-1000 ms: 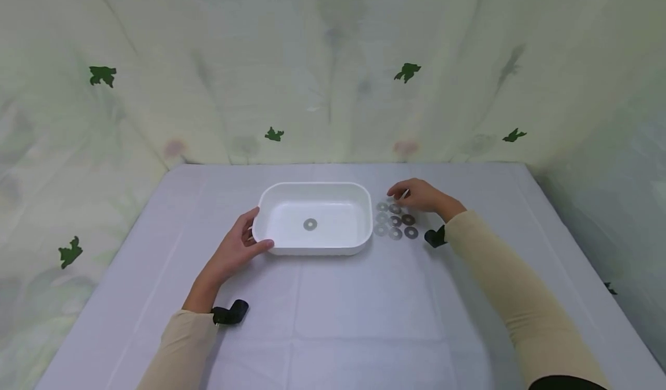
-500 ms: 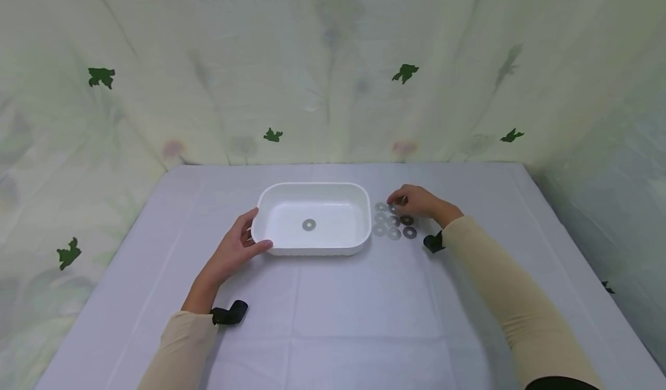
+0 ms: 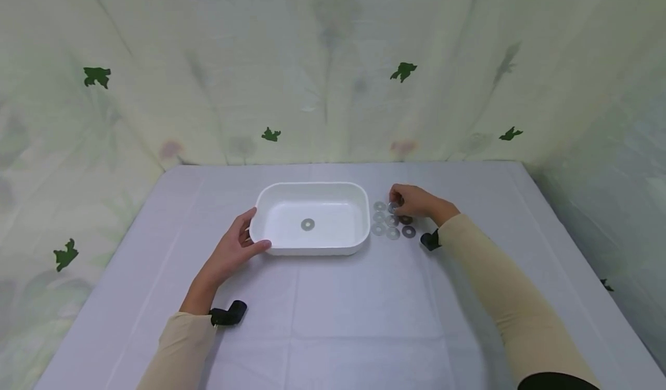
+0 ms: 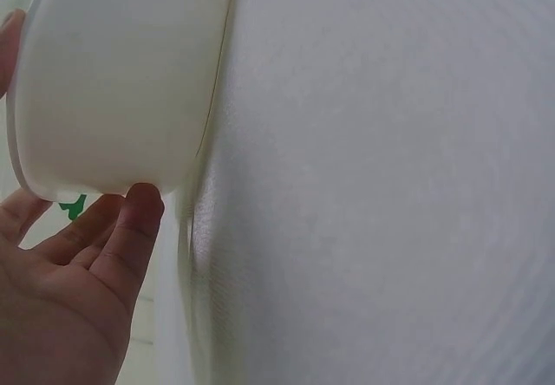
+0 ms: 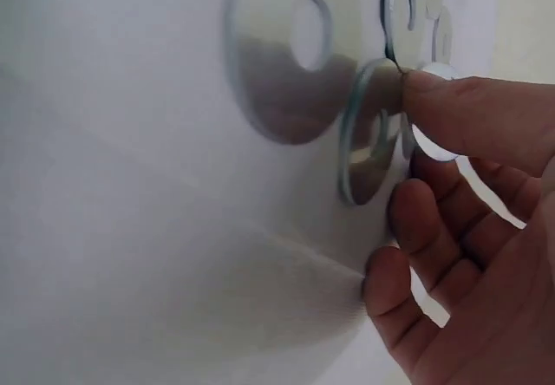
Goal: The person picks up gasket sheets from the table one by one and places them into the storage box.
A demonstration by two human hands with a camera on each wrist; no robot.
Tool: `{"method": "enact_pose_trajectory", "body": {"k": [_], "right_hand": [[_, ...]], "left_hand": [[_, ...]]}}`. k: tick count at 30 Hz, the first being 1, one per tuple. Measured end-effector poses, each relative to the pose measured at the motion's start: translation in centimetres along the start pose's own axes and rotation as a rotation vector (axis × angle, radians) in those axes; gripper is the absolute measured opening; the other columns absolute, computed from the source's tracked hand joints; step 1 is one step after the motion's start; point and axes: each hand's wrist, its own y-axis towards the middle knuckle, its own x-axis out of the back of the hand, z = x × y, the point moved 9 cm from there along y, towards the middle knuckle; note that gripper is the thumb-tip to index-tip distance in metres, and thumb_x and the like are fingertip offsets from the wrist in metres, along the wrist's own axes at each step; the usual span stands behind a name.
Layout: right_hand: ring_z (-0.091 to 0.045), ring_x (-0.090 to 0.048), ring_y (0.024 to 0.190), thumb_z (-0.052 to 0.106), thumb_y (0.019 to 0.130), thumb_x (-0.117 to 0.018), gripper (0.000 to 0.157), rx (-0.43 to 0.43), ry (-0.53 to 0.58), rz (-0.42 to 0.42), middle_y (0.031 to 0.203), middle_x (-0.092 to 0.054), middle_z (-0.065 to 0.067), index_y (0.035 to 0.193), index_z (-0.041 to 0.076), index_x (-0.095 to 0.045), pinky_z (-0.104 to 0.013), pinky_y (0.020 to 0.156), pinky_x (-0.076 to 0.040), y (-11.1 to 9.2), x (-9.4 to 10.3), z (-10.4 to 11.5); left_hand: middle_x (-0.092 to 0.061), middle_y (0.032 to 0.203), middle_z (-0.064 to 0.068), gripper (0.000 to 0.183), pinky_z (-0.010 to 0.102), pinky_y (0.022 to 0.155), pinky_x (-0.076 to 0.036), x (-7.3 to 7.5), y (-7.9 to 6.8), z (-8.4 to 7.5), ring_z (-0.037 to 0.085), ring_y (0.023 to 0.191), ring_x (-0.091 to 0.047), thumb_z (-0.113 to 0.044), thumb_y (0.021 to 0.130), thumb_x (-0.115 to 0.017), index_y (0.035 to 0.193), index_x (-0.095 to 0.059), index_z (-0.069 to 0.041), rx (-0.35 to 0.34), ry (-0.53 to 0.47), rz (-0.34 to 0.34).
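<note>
My left hand (image 3: 229,254) holds the left end of a white rectangular tray (image 3: 312,251), thumb at the near corner of the rim. In the left wrist view its fingertips (image 4: 144,201) press against the tray's outer wall (image 4: 113,99). One flat metal washer (image 3: 303,225) lies on the tray's floor. Right of the tray, my right hand (image 3: 413,200) pinches a washer (image 3: 392,207) at the far side of a group on the table. The right wrist view shows the thumb (image 5: 477,112) over a bright washer (image 5: 440,149), other fingers curled below; the index fingertip is hidden.
Several more washers, some greyer such as the near-right washer (image 3: 404,232), lie in loose rows right of the tray. A white cloth covers the table (image 3: 364,320). A curtain (image 3: 333,78) with green leaf shapes hangs behind it.
The right hand has come down and toward me onto the far washers, and its fingers have closed at one of them. The left hand and tray have stayed in place.
</note>
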Motion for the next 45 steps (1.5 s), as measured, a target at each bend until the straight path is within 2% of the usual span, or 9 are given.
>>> {"method": "enact_pose_trajectory", "body": {"k": [8, 11, 15, 19, 26, 32, 34, 39, 45], "right_hand": [[-0.025, -0.055, 0.099, 0.007, 0.089, -0.065, 0.027, -0.007, 0.078, -0.013, 0.113, -0.063, -0.01, 0.115, 0.012, -0.058, -0.037, 0.088, -0.047, -0.3, -0.2, -0.7], [-0.023, -0.057, 0.096, 0.005, 0.089, -0.063, 0.029, 0.008, 0.078, -0.005, 0.112, -0.065, -0.01, 0.117, 0.011, -0.06, -0.035, 0.085, -0.047, -0.5, -0.2, -0.4], [-0.023, -0.057, 0.094, 0.009, 0.09, -0.063, 0.03, -0.014, 0.061, -0.006, 0.111, -0.064, -0.009, 0.12, 0.011, -0.061, -0.034, 0.084, -0.047, -0.6, -0.2, -0.4], [-0.025, -0.055, 0.102, 0.016, 0.092, -0.064, 0.035, -0.05, 0.099, -0.018, 0.117, -0.062, -0.01, 0.126, 0.01, -0.061, -0.039, 0.091, -0.047, -0.5, 0.0, -1.3], [-0.029, -0.055, 0.114, 0.018, 0.092, -0.064, 0.041, -0.011, 0.198, -0.092, 0.125, -0.061, -0.015, 0.131, 0.006, -0.059, -0.045, 0.098, -0.045, -0.4, 1.9, -1.8], [-0.031, -0.057, 0.117, 0.017, 0.095, -0.063, 0.041, 0.065, 0.247, -0.134, 0.13, -0.06, -0.016, 0.133, 0.005, -0.058, -0.045, 0.097, -0.048, -0.4, 4.2, 0.7], [-0.031, -0.058, 0.118, 0.018, 0.096, -0.063, 0.041, 0.093, 0.302, -0.148, 0.131, -0.06, -0.016, 0.134, 0.005, -0.057, -0.044, 0.096, -0.049, -0.5, 5.0, 1.8], [-0.03, -0.059, 0.116, 0.019, 0.097, -0.063, 0.04, 0.188, 0.389, -0.167, 0.131, -0.059, -0.016, 0.134, 0.006, -0.056, -0.039, 0.094, -0.051, -1.2, 6.3, 5.8], [-0.026, -0.059, 0.113, 0.017, 0.094, -0.066, 0.039, 0.282, 0.337, -0.148, 0.129, -0.062, -0.011, 0.131, 0.008, -0.06, -0.037, 0.095, -0.052, -1.7, 6.4, 11.1]], "left_hand": [[-0.024, 0.163, 0.02, 0.098, 0.051, 0.111, -0.039, 0.1, 0.1, 0.0, 0.04, 0.145, -0.039, -0.027, 0.089, -0.075, 0.16, -0.009, -0.011, -0.009, 0.001, 0.003], [-0.023, 0.163, 0.02, 0.097, 0.05, 0.11, -0.038, 0.1, 0.0, 0.0, 0.04, 0.145, -0.038, -0.026, 0.089, -0.075, 0.16, -0.01, -0.011, -0.018, -0.008, 0.001], [-0.023, 0.163, 0.021, 0.097, 0.05, 0.111, -0.038, 0.1, -0.2, 0.1, 0.041, 0.146, -0.037, -0.025, 0.089, -0.075, 0.16, -0.01, -0.011, -0.017, -0.012, -0.002], [-0.023, 0.163, 0.021, 0.096, 0.05, 0.111, -0.038, 0.0, -0.4, 0.2, 0.041, 0.145, -0.038, -0.025, 0.089, -0.075, 0.16, -0.011, -0.011, -0.015, -0.019, -0.005], [-0.026, 0.162, 0.02, 0.097, 0.049, 0.109, -0.04, -0.1, -0.5, 0.2, 0.04, 0.144, -0.04, -0.026, 0.089, -0.075, 0.16, -0.011, -0.013, -0.025, -0.019, -0.007], [-0.025, 0.163, 0.02, 0.097, 0.05, 0.111, -0.039, 0.2, -0.4, 0.1, 0.041, 0.145, -0.038, -0.026, 0.089, -0.075, 0.16, -0.011, -0.014, -0.025, -0.026, -0.015], [-0.024, 0.163, 0.02, 0.097, 0.049, 0.112, -0.038, 0.2, -0.4, 0.2, 0.04, 0.146, -0.037, -0.025, 0.089, -0.075, 0.16, -0.011, -0.014, -0.018, -0.034, -0.019], [-0.023, 0.164, 0.02, 0.097, 0.049, 0.112, -0.038, 0.2, -0.6, 0.3, 0.04, 0.146, -0.036, -0.025, 0.089, -0.075, 0.161, -0.01, -0.015, 0.007, -0.029, -0.023], [-0.024, 0.164, 0.02, 0.096, 0.048, 0.111, -0.038, 0.2, -0.6, 0.2, 0.04, 0.147, -0.036, -0.027, 0.089, -0.075, 0.161, -0.011, -0.016, 0.01, -0.023, -0.033]]}}
